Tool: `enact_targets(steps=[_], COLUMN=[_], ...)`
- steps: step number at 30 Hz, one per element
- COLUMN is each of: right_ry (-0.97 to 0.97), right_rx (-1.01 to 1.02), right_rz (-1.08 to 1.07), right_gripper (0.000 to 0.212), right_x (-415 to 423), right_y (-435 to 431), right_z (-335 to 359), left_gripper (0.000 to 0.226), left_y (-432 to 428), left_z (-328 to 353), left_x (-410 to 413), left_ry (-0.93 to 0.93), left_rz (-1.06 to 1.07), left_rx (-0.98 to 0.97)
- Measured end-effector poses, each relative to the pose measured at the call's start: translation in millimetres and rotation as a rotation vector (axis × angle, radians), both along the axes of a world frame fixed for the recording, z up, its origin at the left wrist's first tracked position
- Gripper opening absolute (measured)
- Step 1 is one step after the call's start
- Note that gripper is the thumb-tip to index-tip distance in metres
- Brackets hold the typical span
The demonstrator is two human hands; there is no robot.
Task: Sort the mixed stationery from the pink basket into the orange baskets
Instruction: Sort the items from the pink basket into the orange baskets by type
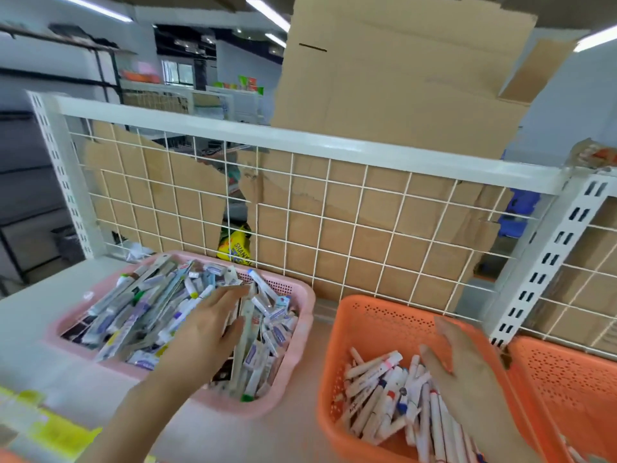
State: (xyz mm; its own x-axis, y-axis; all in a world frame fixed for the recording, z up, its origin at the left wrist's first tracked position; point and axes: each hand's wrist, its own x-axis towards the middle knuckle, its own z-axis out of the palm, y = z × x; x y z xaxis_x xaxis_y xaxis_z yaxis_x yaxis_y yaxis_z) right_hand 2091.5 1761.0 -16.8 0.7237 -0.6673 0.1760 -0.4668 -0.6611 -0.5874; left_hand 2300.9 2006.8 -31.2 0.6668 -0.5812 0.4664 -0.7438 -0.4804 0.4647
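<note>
Head view, looking down at a white shelf top [30,329]. Shows the left hand [207,332] spread open, fingers straight, reaching into the pink basket [305,315] and lying over its heap of mixed stationery [143,312], gripping nothing. Shows the right hand [467,379] likewise open, fingers straight and together, holding nothing, hovering over white markers [374,399] piled in the near orange basket [367,315]. Places a second orange basket [567,382] touching it on the right, partly cut off by the frame edge. Puts a white wire grid [323,215] backed by torn cardboard [354,235] right behind the baskets, a yellow packet [235,250] peeking through a gap.
</note>
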Motion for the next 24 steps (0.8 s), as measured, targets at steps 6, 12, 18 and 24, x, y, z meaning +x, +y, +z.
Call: enact_targets(steps=[6,12,18,24], right_ry=[0.042,0.024,0.071,0.127], right_rx=[-0.067,-0.107,-0.085,-0.063], right_rz=[0.077,0.173,0.313,0.354], right_gripper=[0.056,0.046,0.047,0.04], right_x=[38.6,89.5,144.8,195.1], right_y=[30.7,74.2,125.0,156.9], right_z=[4.4,-3.4,-7.8,-16.4], left_gripper=[0.04,0.039,0.037,0.037], left_y=[51.7,90.9,97.1,88.5], left_z=[-2.1,-8.4,-16.1,-21.0], left_x=[26.1,58.7,85.6,109.8], left_ry=[0.029,0.074,0.148,0.135], left_rz=[0.141,0.159,0.206,0.193], left_rx=[0.029,0.04,0.052,0.197])
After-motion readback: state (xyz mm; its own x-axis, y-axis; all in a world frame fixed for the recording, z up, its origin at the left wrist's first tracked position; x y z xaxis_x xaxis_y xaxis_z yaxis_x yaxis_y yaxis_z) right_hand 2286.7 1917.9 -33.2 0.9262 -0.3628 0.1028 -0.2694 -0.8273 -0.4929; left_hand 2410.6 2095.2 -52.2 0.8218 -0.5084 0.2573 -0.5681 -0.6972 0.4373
